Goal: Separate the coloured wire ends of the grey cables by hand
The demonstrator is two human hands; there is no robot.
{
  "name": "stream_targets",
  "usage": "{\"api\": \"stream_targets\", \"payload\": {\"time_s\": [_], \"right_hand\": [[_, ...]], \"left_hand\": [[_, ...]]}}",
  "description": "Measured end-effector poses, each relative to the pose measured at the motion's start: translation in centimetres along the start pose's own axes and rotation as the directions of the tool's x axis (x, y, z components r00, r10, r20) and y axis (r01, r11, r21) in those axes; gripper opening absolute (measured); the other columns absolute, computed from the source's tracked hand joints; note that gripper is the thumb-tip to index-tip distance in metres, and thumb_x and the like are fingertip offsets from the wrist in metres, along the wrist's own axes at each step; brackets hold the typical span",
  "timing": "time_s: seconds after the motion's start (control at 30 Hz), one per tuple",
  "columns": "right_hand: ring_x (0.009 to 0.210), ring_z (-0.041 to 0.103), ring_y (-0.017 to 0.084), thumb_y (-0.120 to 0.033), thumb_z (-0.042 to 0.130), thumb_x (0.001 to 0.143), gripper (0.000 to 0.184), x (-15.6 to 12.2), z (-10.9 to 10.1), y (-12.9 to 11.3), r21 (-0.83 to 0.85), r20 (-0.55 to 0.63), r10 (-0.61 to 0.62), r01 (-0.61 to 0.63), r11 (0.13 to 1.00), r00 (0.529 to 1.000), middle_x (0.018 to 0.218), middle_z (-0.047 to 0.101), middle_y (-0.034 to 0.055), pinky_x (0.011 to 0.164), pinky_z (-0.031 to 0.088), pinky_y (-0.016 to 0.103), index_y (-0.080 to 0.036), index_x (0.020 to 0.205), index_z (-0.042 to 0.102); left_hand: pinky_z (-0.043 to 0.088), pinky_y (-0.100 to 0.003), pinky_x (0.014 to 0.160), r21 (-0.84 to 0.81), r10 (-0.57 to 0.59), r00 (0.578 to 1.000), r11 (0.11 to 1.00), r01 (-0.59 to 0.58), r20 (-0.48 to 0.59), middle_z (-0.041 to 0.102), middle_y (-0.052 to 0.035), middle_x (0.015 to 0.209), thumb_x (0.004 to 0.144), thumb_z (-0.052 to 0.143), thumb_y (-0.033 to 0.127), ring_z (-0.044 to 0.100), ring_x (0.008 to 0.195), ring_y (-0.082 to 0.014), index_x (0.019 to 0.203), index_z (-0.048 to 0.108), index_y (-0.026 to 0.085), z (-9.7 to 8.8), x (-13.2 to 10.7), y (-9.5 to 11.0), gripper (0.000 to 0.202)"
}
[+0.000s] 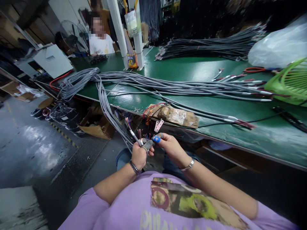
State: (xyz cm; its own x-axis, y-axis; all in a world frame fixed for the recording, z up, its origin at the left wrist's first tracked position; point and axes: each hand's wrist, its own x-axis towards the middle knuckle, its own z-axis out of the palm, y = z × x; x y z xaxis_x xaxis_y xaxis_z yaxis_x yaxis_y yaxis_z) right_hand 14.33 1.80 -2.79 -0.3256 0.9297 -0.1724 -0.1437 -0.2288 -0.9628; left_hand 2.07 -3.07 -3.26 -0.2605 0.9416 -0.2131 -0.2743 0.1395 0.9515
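A bunch of grey cables hangs over the bench edge, and my left hand is closed around their ends. Thin coloured wires fan out of the stripped ends above that fist. My right hand meets it from the right, thumb and forefinger pinched together at the wires; what lies between them is too small to make out. Coverings wrap some fingertips, a blue one among them. Just beyond my hands, a pink clip sits at the bench edge by a taped cardboard piece.
More grey cables stretch along the green bench. Black cables lie at the back beside a white plastic bag and a green basket. Another person is across the bench. An open cardboard box stands below.
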Motion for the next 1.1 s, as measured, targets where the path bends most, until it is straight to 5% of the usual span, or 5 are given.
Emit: {"api": "stream_targets", "payload": {"time_s": [0.67,1.1], "right_hand": [[0.060,0.045,0.012,-0.045,0.078,0.061,0.033,-0.16,-0.41,0.53,0.035,0.012,-0.027,0.027,0.999,1.000,0.063,0.056,-0.0002,0.059,0.038,0.027,-0.017,0.065,0.060],[0.057,0.045,0.010,-0.041,0.080,0.059,0.031,0.44,-0.13,0.03,0.186,0.056,0.063,-0.073,0.980,0.996,0.066,0.057,-0.0006,0.056,0.038,0.026,-0.018,0.071,0.064]], "left_hand": [[0.035,-0.018,0.036,-0.026,0.015,0.998,1.000,-0.017,-0.066,0.055,0.0034,0.047,0.065,0.073,0.044,0.047,0.036,-0.0064,0.062,0.054,0.015,0.34,0.20,0.86,0.035],[0.034,-0.018,0.035,0.012,0.013,0.999,1.000,-0.012,-0.046,0.055,0.0032,0.046,0.065,0.072,0.047,0.046,0.035,-0.0061,0.060,0.053,0.016,0.41,0.27,0.59,0.037]]}}
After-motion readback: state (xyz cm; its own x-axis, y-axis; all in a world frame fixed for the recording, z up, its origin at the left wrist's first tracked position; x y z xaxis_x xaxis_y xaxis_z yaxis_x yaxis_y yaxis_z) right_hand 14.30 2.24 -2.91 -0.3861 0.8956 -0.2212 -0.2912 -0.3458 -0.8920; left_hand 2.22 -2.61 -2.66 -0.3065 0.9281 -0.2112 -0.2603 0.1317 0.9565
